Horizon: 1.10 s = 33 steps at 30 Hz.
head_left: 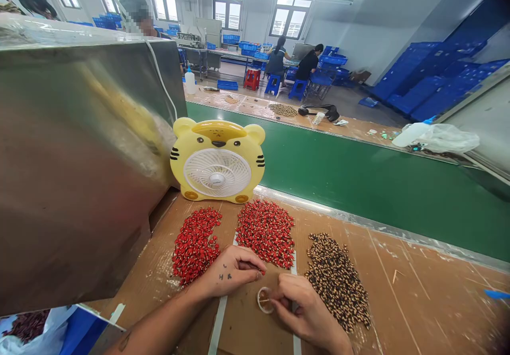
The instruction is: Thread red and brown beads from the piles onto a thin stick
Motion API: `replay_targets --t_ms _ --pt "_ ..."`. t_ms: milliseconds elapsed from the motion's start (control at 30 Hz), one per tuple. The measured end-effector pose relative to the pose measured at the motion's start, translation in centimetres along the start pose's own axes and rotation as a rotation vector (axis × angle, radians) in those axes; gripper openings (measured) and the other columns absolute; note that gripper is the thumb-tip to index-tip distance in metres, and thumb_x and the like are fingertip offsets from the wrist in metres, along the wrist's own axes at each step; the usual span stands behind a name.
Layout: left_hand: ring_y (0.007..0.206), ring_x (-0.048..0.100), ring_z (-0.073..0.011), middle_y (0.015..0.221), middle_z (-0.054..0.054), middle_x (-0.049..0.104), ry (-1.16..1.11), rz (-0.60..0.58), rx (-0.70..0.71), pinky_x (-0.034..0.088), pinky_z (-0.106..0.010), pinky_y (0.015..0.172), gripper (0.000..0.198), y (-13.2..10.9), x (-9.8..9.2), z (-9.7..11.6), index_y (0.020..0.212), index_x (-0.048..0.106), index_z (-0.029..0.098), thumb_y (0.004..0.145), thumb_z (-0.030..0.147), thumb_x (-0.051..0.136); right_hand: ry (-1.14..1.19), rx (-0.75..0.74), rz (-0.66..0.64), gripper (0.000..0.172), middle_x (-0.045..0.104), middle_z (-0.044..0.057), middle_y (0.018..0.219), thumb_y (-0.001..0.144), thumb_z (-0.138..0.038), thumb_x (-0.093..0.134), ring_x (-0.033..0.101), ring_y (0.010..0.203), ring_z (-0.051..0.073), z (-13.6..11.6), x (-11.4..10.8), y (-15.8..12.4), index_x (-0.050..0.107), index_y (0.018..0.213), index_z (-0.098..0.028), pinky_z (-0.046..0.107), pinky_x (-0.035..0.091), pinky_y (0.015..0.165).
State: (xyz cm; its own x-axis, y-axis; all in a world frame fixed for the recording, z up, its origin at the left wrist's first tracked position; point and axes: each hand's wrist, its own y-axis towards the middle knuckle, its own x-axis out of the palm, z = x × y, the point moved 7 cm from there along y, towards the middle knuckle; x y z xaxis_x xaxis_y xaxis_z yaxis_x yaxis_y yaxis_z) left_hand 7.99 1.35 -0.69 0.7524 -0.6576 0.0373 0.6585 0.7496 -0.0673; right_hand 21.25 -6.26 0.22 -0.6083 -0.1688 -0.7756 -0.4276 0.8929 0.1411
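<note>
My left hand (230,271) is pinched shut, with a small red bead (261,273) at its fingertips. My right hand (305,304) sits just to the right, its fingers closed at the edge of a small clear ring (265,300). Whether a thin strand runs through the ring is too small to tell. Two heaps of red beads (195,246) (266,233) lie above my hands on the brown cardboard work surface (255,334). A heap of brown-and-cream speckled beads (337,280) lies to the right of my right hand.
A yellow tiger-shaped fan (217,159) stands behind the beads. A large steel box (79,148) fills the left side. A green conveyor belt (338,177) runs beyond the surface. Across the room, two co-workers (295,62) sit among stacked blue crates (430,78).
</note>
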Motion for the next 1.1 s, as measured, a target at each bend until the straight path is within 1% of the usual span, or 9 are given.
replay_targets --t_ms 133,300,433,533,700,833,933,1000,1100 --pt "0.073 0.062 -0.0153 0.081 -0.007 0.071 0.0 -0.018 -0.009 0.047 -0.023 0.065 0.014 0.01 0.27 -0.08 0.082 0.08 0.015 0.073 0.015 0.07 0.004 0.003 0.032 0.025 0.055 0.001 0.066 0.097 -0.029 0.049 0.052 0.063 0.014 0.05 -0.26 -0.11 0.061 0.078 -0.019 0.026 0.035 0.059" --pt "0.074 0.063 -0.0163 0.081 -0.007 0.071 0.019 -0.021 0.0 0.047 -0.024 0.067 0.014 -0.07 0.24 0.06 0.081 0.08 0.014 0.073 0.016 0.069 -0.017 0.001 -0.006 0.028 0.053 0.0 0.064 0.095 -0.027 0.051 0.051 0.062 0.014 0.08 -0.12 -0.1 0.055 0.069 -0.019 0.026 0.034 0.059" --pt "0.074 0.063 -0.0167 0.081 -0.008 0.071 0.021 -0.037 0.006 0.047 -0.024 0.067 0.016 -0.11 0.37 0.2 0.083 0.08 0.013 0.074 0.015 0.067 -0.022 -0.003 0.029 0.023 0.054 0.001 0.066 0.096 -0.025 0.049 0.051 0.063 0.015 0.05 -0.44 0.03 0.06 0.077 -0.018 0.026 0.034 0.059" --pt "0.071 0.063 -0.0157 0.08 -0.008 0.071 0.009 -0.033 -0.007 0.047 -0.024 0.065 0.015 -0.1 0.47 -0.13 0.083 0.08 0.012 0.073 0.015 0.068 -0.012 -0.011 -0.004 0.027 0.053 0.001 0.065 0.095 -0.024 0.051 0.05 0.062 0.014 -0.13 -0.28 0.1 0.055 0.069 -0.019 0.025 0.034 0.059" --pt "0.067 0.063 -0.0141 0.079 -0.007 0.072 -0.007 -0.034 -0.023 0.046 -0.022 0.062 0.014 -0.12 0.59 -0.51 0.082 0.079 0.013 0.074 0.015 0.068 -0.025 -0.003 0.017 0.024 0.053 0.001 0.067 0.095 -0.022 0.048 0.05 0.064 0.015 -0.1 -0.31 0.07 0.055 0.073 -0.019 0.026 0.034 0.06" --pt "0.068 0.064 -0.0145 0.079 -0.007 0.073 0.031 -0.025 -0.01 0.047 -0.023 0.065 0.014 -0.11 0.47 -0.2 0.083 0.079 0.013 0.075 0.014 0.067 -0.037 -0.017 -0.01 0.029 0.05 0.0 0.064 0.092 -0.02 0.051 0.049 0.062 0.014 -0.14 0.07 -0.05 0.044 0.064 -0.02 0.026 0.032 0.059" --pt "0.07 0.064 -0.0158 0.078 -0.007 0.074 0.068 -0.027 0.01 0.048 -0.024 0.066 0.015 -0.11 0.43 0.2 0.083 0.08 0.013 0.074 0.013 0.067 -0.058 -0.011 0.027 0.027 0.051 0.0 0.065 0.093 -0.02 0.049 0.049 0.063 0.015 -0.23 -0.23 0.04 0.046 0.067 -0.02 0.026 0.032 0.058" --pt "0.073 0.065 -0.0167 0.079 -0.007 0.074 0.093 -0.033 0.018 0.048 -0.024 0.067 0.017 -0.14 0.44 0.41 0.083 0.08 0.014 0.073 0.012 0.066 -0.051 -0.025 0.026 0.027 0.052 0.0 0.065 0.093 -0.019 0.049 0.049 0.062 0.014 -0.43 -0.28 0.14 0.045 0.066 -0.02 0.026 0.032 0.058" --pt "0.071 0.064 -0.0167 0.079 -0.007 0.075 0.088 -0.044 -0.007 0.047 -0.024 0.066 0.017 -0.17 0.49 0.29 0.083 0.08 0.013 0.073 0.014 0.066 -0.037 -0.045 0.032 0.028 0.05 0.0 0.063 0.093 -0.019 0.049 0.048 0.061 0.014 -0.6 -0.28 0.21 0.045 0.065 -0.02 0.026 0.031 0.057"
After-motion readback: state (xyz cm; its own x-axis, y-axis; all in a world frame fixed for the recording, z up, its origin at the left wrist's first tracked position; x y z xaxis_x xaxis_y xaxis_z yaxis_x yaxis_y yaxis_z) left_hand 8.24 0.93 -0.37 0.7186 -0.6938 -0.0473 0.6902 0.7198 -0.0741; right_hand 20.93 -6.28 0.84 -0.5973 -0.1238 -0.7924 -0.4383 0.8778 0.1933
